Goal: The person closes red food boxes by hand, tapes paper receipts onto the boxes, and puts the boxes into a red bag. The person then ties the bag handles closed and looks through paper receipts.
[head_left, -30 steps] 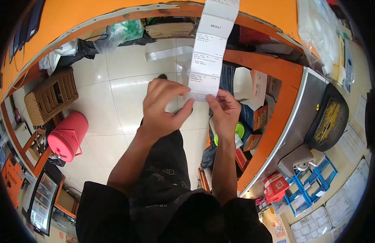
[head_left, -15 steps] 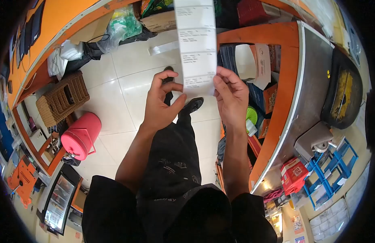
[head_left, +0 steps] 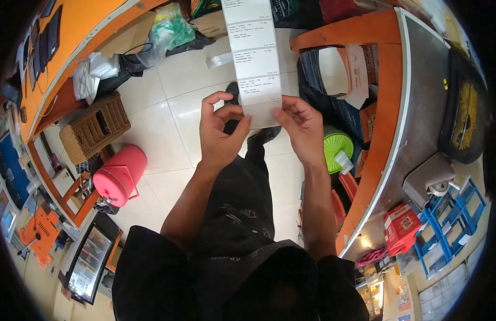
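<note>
White label strip | R hand: pinching btm R | L hand: half-curled at L edge, grip unclear

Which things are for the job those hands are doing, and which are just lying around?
Part of the job:
- printed paper strip
- right hand, pinching its lower right edge
- left hand, at its lower left edge

Just around, it seems:
- wicker basket
- pink container
- red box
- blue rack

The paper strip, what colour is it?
The paper strip is white with dark print; see head view.
</note>
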`<state>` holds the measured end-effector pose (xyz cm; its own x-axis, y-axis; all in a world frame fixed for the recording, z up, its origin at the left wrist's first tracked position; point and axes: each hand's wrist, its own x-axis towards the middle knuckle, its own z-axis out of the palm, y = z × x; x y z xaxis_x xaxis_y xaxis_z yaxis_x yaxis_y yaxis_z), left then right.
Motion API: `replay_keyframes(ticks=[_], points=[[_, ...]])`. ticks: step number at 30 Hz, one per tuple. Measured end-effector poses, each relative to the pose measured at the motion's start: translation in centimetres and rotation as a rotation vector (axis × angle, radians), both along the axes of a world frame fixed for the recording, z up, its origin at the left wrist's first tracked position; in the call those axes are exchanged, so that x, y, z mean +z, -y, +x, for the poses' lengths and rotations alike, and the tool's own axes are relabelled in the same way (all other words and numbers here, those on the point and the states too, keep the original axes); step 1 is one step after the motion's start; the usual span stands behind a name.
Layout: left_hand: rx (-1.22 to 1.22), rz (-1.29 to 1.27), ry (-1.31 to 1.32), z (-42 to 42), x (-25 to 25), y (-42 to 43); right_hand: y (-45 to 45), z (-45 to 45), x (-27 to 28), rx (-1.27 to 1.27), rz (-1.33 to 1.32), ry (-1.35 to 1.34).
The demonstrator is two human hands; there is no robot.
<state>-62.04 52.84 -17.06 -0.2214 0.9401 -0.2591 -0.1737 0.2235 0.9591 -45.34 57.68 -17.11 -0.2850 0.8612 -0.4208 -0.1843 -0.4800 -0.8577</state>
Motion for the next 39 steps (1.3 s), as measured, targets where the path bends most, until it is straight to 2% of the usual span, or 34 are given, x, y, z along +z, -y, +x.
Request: replay_keyframes(ticks=[6, 9, 12, 13, 15, 17, 21, 24, 27, 29, 30, 32, 33, 34, 36, 39], points=[[-0.037, 0.008, -0.065, -0.7, -0.2, 0.0, -0.6, -0.8, -0.6, 0.009, 0.016, 0.041], [0.043, 0.113, -0.274, -0.7, -0.3, -0.5, -0.6, -1.1, -0.7, 0.011, -0.009, 0.025], [0.001, 0.31, -0.814, -1.7, 0.6, -1.3, -0.6, -1.5, -0.3, 0.039, 0.014, 0.13], [0.028, 0.343, -0.879, -1.7, 0.8, -1.4, -0.6, -1.6, -0.4, 0.041, 0.022, 0.129], [-0.069, 0.379, -1.021, -1.6, 1.4, -2.0, -0.3, -1.7, -0.6, 0.045, 0.036, 0.127], [-0.153, 0.392, -1.112, -1.5, 2.1, -3.0, 0.0, -1.6, -0.6, 0.078, 0.157, 0.177], [-0.246, 0.477, -1.082, -2.3, 1.5, -4.4, -1.0, -1.5, 0.3, 0.211, 0.401, 0.347], [-0.324, 0.517, -1.076, -2.9, 2.4, -5.0, -1.8, -1.9, 1.4, 0.248, 0.487, 0.391], [-0.354, 0.536, -1.059, -3.3, 3.0, -5.5, -2.2, -1.7, 1.3, 0.29, 0.513, 0.364], [-0.341, 0.537, -1.05, -3.4, 2.9, -5.8, -1.9, -1.8, 0.9, 0.276, 0.421, 0.33], [-0.272, 0.508, -0.995, -3.6, 2.8, -6.0, -1.7, -1.8, 0.5, 0.269, 0.376, 0.315], [-0.132, 0.448, -0.879, -4.5, 2.6, -6.3, -1.1, -2.1, 0.0, 0.103, 0.182, 0.127], [0.018, 0.378, -0.816, -5.8, 2.2, -6.4, -0.8, -2.2, -0.4, 0.019, 0.086, 0.034], [0.061, 0.196, -0.797, -7.8, 2.3, -5.9, -0.7, -1.8, -0.9, 0.003, 0.065, 0.045], [0.323, 0.253, -0.511, -10.3, 1.9, -5.9, -0.7, -1.1, -1.8, -0.025, 0.019, 0.063], [0.296, 0.298, -0.19, -11.9, 2.1, -4.5, -1.2, -1.6, -2.0, -0.088, 0.074, 0.092]])
